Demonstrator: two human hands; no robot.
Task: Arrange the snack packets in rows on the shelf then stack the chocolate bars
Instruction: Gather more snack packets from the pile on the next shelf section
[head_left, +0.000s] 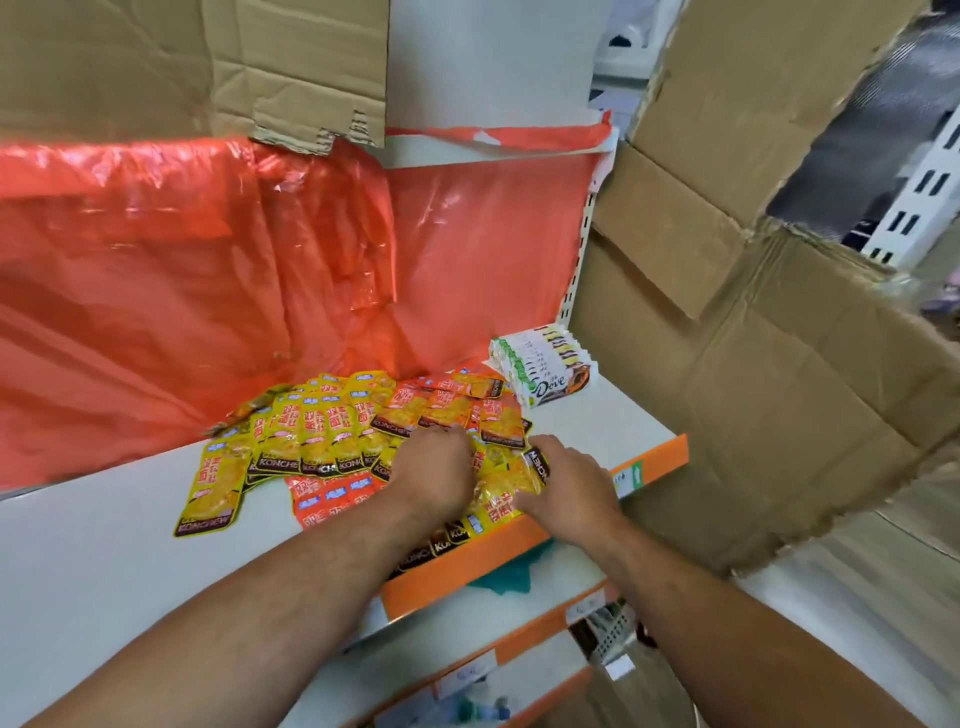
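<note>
White shelf (104, 519), snack packets (322, 436) heaped at its middle, chocolate bars (545, 364) behind them.
Right hand (569, 491) pinches a yellow packet (511, 475); left hand (434, 467) lies on the heap, its grip hidden. Packets seem light and slippery; hold the edges.

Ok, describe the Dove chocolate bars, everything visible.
The Dove chocolate bars are several flat bars in white wrappers, green at the left end, dark and orange at the right. They seem to stand on edge, packed face to face, the front one reading Dove. They sit on the white shelf at its back right, before the red plastic sheet. Neither the left hand nor the right hand touches them.
</note>
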